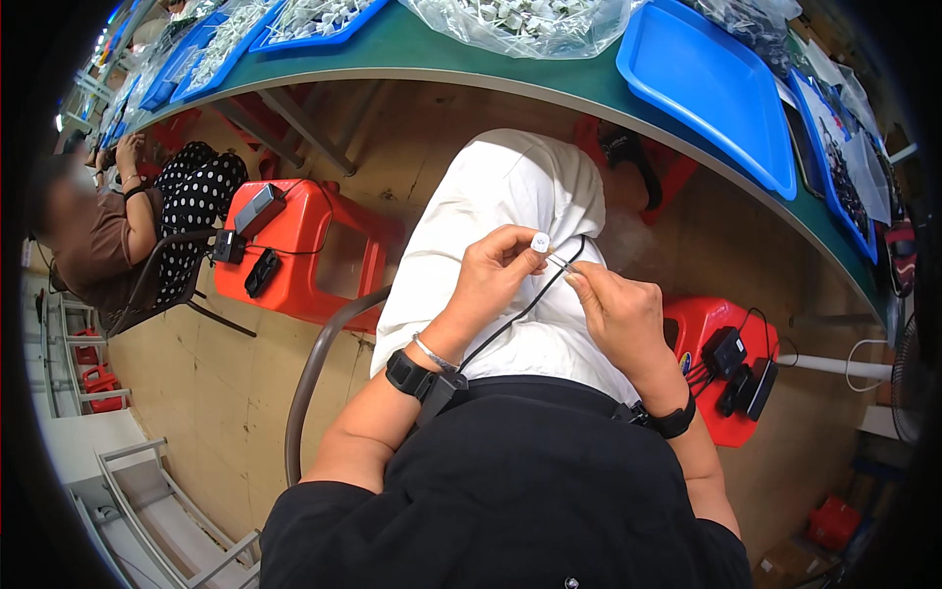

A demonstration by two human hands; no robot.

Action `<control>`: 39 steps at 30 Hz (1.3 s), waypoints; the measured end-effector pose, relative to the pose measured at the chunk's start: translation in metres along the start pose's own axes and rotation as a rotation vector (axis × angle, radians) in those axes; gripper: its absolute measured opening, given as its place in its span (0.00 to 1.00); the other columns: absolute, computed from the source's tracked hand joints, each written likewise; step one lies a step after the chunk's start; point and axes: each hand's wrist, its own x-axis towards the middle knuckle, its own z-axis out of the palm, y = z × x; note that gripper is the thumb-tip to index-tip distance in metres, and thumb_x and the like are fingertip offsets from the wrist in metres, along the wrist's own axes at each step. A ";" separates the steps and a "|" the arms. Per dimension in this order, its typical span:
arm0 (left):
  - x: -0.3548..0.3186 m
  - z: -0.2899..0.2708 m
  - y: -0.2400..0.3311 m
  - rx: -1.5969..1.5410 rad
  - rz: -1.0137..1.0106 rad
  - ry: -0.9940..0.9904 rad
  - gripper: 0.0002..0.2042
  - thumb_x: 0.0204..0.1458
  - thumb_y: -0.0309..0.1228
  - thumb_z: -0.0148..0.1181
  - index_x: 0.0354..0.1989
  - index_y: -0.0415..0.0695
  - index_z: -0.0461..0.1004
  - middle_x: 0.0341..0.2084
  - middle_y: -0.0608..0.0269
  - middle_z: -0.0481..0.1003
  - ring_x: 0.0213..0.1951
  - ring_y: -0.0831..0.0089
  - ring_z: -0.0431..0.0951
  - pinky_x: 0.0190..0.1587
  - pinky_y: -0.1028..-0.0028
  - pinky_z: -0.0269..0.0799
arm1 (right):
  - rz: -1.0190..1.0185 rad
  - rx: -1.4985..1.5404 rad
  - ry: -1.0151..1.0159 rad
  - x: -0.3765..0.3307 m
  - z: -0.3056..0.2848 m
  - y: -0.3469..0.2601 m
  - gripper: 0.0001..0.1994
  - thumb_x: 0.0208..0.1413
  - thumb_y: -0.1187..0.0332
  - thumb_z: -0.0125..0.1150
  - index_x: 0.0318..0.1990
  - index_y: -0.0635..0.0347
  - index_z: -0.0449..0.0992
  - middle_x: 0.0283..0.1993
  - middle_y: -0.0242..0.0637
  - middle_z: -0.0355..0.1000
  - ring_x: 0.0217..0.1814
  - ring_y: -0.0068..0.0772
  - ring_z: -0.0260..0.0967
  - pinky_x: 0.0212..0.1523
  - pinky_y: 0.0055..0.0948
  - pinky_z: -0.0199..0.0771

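Above my lap, my left hand [498, 273] pinches a small white round-headed part [541, 241] between thumb and fingertips. Facing it from the right, my right hand [620, 306] is closed on a pair of thin metal tweezers [562, 264]. The tips of the tweezers reach to the thumb of my left hand, just below the white part. Whether they touch the part, I cannot tell. My white trousers [491, 196] lie behind both hands.
Ahead curves a green table [412, 64] with an unfilled blue tray [702, 93], a clear bag of white parts [525, 25] and more trays. Red stools [280, 231] carrying black devices stand on both sides. A seated co-worker [118, 226] is at the left. A black cable [510, 324] crosses my lap.
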 end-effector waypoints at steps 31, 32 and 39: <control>0.005 0.003 0.005 0.383 0.236 -0.017 0.03 0.55 0.21 0.64 0.37 0.37 0.79 0.32 0.63 0.75 0.33 0.79 0.77 0.37 0.79 0.74 | 0.392 0.206 -0.251 0.000 -0.008 0.004 0.13 0.63 0.60 0.59 0.30 0.58 0.79 0.18 0.48 0.68 0.21 0.53 0.68 0.22 0.43 0.67; 0.005 0.002 0.005 0.384 0.235 -0.017 0.03 0.55 0.21 0.64 0.37 0.37 0.79 0.32 0.63 0.75 0.33 0.79 0.77 0.37 0.79 0.74 | 0.423 0.230 -0.272 0.001 -0.009 0.003 0.13 0.63 0.60 0.59 0.30 0.58 0.79 0.18 0.48 0.68 0.21 0.53 0.68 0.23 0.43 0.67; 0.006 0.003 0.003 0.387 0.231 -0.017 0.03 0.55 0.22 0.64 0.37 0.37 0.79 0.32 0.64 0.75 0.32 0.79 0.77 0.36 0.80 0.73 | 0.459 0.252 -0.303 0.002 -0.010 0.003 0.14 0.63 0.60 0.58 0.30 0.59 0.79 0.19 0.49 0.68 0.21 0.54 0.68 0.24 0.43 0.67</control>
